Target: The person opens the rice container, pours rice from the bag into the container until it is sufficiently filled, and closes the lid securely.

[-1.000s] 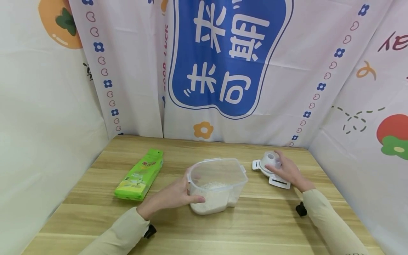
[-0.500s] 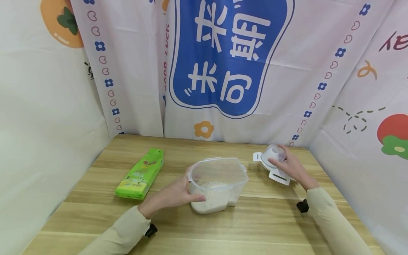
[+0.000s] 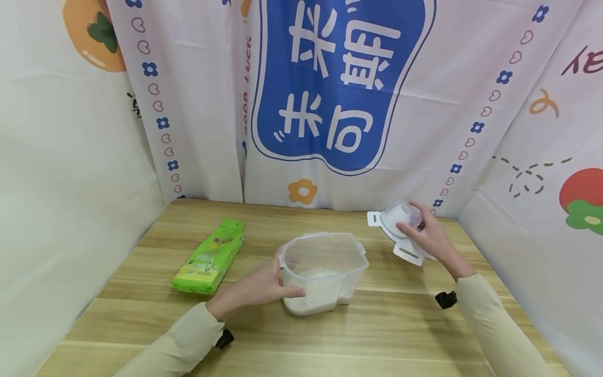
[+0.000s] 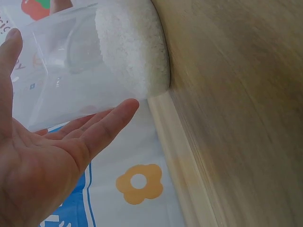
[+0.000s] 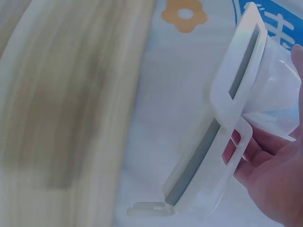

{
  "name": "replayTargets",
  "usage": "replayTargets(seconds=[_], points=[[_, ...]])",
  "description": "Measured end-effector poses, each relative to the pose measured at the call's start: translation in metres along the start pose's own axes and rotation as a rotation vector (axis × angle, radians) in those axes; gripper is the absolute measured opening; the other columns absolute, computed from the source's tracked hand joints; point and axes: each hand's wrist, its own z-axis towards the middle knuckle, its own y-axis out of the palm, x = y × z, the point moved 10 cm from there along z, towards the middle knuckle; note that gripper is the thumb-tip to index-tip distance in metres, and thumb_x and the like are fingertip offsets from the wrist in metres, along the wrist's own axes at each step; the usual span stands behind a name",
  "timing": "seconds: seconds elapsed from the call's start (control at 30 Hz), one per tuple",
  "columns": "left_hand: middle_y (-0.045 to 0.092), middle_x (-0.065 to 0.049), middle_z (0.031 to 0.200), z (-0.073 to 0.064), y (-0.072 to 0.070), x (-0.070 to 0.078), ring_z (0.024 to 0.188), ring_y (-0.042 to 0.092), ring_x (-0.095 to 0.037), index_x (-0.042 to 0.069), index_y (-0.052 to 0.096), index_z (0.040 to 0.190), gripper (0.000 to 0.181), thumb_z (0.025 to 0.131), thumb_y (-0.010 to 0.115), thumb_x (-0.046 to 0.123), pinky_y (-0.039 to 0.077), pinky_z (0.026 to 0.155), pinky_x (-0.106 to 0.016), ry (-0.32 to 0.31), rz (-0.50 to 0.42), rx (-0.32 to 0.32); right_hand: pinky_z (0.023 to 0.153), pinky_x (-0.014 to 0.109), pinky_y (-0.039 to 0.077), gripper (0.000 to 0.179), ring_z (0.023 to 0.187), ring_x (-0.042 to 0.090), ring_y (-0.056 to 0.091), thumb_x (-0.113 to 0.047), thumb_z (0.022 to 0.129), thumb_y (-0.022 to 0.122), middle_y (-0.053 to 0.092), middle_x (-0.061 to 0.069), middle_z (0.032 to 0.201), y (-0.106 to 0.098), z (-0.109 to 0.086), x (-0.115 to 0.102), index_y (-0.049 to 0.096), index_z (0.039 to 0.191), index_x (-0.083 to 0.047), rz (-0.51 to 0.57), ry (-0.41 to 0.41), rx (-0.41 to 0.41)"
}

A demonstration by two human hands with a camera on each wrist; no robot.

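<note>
My left hand holds the rounded end of a clear plastic rice container, its thumb along the front and its fingers behind the wall. The container stands upright and uncovered on the table, partly filled with white rice. At the right, my right hand grips the clear domed part of a white lid. This lid has side latch flaps and is tilted above the table. A grey seal strip shows along its underside in the right wrist view; some right fingers lie hidden behind it.
A green packet lies at the left of the wooden table. Printed cloth walls enclose the back and both sides, close behind the raised lid.
My right hand has lifted the lid off the tabletop, upward and toward the back, and tilted it. The left hand and the container have stayed in place.
</note>
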Motion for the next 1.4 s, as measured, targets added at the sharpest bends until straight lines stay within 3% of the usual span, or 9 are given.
replayTargets(seconds=[0.2,0.47,0.73,0.83,1.03,1.4], points=[[0.050,-0.017,0.142,-0.001,0.000,-0.001,0.095,0.062,-0.021,0.043,0.001,0.152,0.106,0.079,0.077,0.052,0.055,0.071,-0.027,0.005,-0.014,0.001,0.063,0.024,0.045,0.072,0.078,0.021,0.054,-0.038,0.091,0.068,0.060,0.017,0.098,-0.005,0.001,-0.026,0.035,0.150,-0.013,0.030,-0.027,0.017],[0.049,-0.023,0.143,0.003,0.000,0.001,0.108,0.062,-0.029,0.034,0.002,0.155,0.105,0.082,0.077,0.046,0.055,0.076,-0.028,0.030,-0.042,-0.003,0.062,0.020,0.046,0.068,0.078,0.020,0.054,-0.029,0.092,0.067,0.056,0.020,0.109,-0.013,-0.001,-0.060,0.034,0.149,-0.012,0.108,-0.079,0.046],[0.048,-0.026,0.143,0.012,0.003,0.003,0.118,0.060,-0.031,0.032,0.002,0.156,0.106,0.083,0.076,0.045,0.057,0.083,-0.030,0.040,-0.041,-0.013,0.061,0.018,0.047,0.066,0.075,0.008,0.058,-0.017,0.090,0.070,0.063,0.023,0.103,-0.017,-0.002,-0.087,0.038,0.148,-0.014,0.193,-0.126,0.056],[0.048,-0.026,0.144,0.015,0.005,0.005,0.122,0.058,-0.032,0.031,0.002,0.156,0.105,0.083,0.076,0.045,0.057,0.086,-0.034,0.039,-0.035,-0.017,0.064,0.016,0.048,0.067,0.078,0.004,0.059,-0.014,0.089,0.070,0.063,0.025,0.108,-0.017,-0.002,-0.095,0.038,0.148,-0.012,0.218,-0.142,0.048],[0.048,-0.026,0.144,0.021,0.007,0.005,0.120,0.059,-0.033,0.030,0.003,0.156,0.104,0.083,0.077,0.044,0.057,0.084,-0.032,0.049,-0.049,-0.025,0.070,0.015,0.049,0.067,0.083,0.004,0.060,-0.011,0.089,0.070,0.064,0.023,0.110,-0.016,-0.004,-0.112,0.038,0.148,-0.013,0.249,-0.175,0.034],[0.049,-0.021,0.144,0.029,0.008,0.001,0.119,0.060,-0.032,0.032,0.005,0.155,0.105,0.081,0.079,0.042,0.058,0.085,-0.030,0.046,-0.057,-0.018,0.071,0.017,0.052,0.065,0.083,0.004,0.062,-0.002,0.085,0.070,0.065,0.021,0.107,-0.015,-0.008,-0.149,0.043,0.144,-0.008,0.310,-0.305,0.040]])
